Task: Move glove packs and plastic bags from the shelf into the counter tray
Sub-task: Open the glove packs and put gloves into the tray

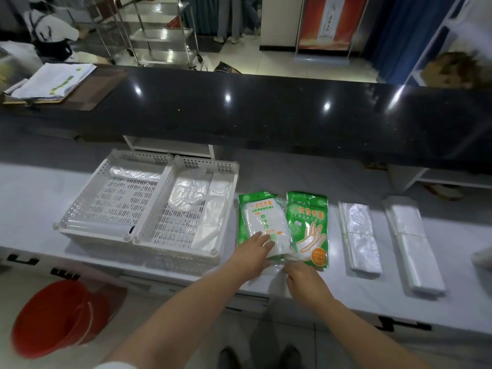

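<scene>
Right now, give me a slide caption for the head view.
Left hand rests on a glove pack, right hand at its near edge, trays to the left, bags to the right.

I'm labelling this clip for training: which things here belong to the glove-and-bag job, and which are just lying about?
Job: left glove packs; right glove pack; inner bag stack; outer bag stack; left tray; right tray.
Lying about: red bucket; paper stack; steel trolley.
</scene>
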`<action>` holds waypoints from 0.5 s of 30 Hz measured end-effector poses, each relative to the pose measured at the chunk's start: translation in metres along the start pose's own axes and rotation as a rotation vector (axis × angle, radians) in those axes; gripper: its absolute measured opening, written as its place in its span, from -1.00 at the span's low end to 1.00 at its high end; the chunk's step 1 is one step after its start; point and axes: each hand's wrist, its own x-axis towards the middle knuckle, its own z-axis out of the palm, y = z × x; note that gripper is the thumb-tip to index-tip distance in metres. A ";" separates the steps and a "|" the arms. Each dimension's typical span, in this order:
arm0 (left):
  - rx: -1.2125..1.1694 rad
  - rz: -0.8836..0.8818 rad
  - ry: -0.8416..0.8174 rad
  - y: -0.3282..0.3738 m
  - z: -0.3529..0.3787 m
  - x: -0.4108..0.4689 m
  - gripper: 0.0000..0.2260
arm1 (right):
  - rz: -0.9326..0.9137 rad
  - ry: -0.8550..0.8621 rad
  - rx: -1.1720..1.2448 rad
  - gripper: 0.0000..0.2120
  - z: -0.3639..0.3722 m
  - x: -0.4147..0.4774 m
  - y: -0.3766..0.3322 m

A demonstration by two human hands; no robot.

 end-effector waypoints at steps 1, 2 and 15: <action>0.013 -0.017 -0.021 -0.001 0.004 0.003 -0.40 | 0.006 0.011 0.015 -0.69 0.001 0.000 -0.001; 0.024 -0.033 -0.041 -0.001 0.007 0.006 -0.38 | 0.012 0.018 0.033 -0.70 0.002 0.000 -0.001; -0.222 -0.166 -0.034 -0.003 -0.035 0.027 -0.70 | 0.261 -0.052 0.172 -0.76 -0.001 0.012 -0.001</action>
